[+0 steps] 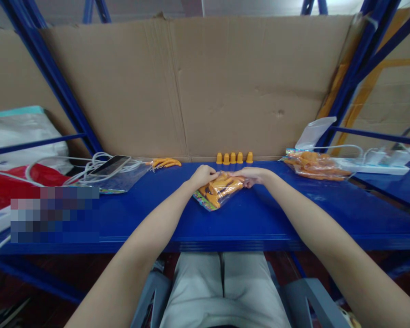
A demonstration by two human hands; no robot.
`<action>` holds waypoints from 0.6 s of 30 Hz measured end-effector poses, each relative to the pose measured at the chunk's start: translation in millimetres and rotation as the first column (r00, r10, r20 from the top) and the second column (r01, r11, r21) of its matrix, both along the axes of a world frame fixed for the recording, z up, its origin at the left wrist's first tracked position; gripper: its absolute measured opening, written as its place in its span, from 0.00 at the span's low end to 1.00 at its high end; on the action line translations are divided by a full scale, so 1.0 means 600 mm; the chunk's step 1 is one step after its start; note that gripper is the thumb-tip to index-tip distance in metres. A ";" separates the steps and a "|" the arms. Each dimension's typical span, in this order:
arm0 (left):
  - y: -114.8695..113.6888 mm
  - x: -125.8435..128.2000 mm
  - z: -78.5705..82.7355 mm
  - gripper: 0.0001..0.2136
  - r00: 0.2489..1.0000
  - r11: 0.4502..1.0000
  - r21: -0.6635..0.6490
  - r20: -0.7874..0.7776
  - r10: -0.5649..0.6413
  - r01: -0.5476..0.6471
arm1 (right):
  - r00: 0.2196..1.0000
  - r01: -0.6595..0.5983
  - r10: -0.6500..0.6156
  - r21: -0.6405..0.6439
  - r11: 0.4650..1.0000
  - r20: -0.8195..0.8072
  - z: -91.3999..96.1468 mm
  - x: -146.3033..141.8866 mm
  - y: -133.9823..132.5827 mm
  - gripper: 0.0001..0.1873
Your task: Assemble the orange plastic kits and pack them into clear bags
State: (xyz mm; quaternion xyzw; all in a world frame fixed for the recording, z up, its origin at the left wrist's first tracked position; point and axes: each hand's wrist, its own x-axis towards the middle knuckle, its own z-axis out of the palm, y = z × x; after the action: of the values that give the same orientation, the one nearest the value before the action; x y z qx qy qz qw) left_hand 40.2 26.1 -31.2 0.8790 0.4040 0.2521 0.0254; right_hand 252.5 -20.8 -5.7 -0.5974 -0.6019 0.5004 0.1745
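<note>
A clear plastic bag (222, 187) with orange-yellow pieces inside and a colourful printed strip lies tilted on the blue shelf top in front of me. My left hand (204, 176) grips its upper left edge, fingers closed. At the opposite end, my right hand (252, 176) is closed on the bag's right side. What exactly the bagged pieces are I cannot make out. Behind the hands, several small yellow cups (233, 158) stand upside down in a row by the cardboard. Orange banana-shaped pieces with small chains (166, 162) lie to the left of my left hand.
A second bag of orange pieces (314, 165) lies at the right, beside a white power strip (376, 166). Coiled white cables and a phone (111, 165) rest at the left on a flat clear bag (131, 176). A cardboard wall (232, 86) closes the back between blue posts.
</note>
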 end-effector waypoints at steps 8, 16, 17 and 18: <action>-0.004 0.001 0.000 0.19 0.999 1.000 0.023 0.044 -0.019 0.018 | 0.945 -0.013 -0.011 -0.072 0.997 -0.327 -0.010 -0.004 0.012 0.08; -0.017 -0.004 0.021 0.18 0.998 0.996 -0.067 0.036 -0.060 0.062 | 0.912 0.178 -0.176 -0.030 0.984 -0.370 -0.009 -0.030 0.003 0.05; -0.018 -0.004 0.024 0.19 0.997 0.994 -0.079 0.037 -0.070 0.073 | 0.908 0.207 -0.197 -0.014 0.978 -0.369 -0.007 -0.034 0.000 0.05; -0.020 -0.004 0.028 0.18 0.996 0.992 -0.096 0.031 -0.078 0.081 | 0.904 0.230 -0.212 0.004 0.973 -0.371 -0.005 -0.038 -0.003 0.05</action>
State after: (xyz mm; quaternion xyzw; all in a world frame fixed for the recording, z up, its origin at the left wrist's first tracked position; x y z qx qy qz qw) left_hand 38.0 14.3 -14.5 0.8886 0.3802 0.2427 0.0837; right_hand 230.0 -22.5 -8.9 -0.5530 -0.4986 0.5660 0.3539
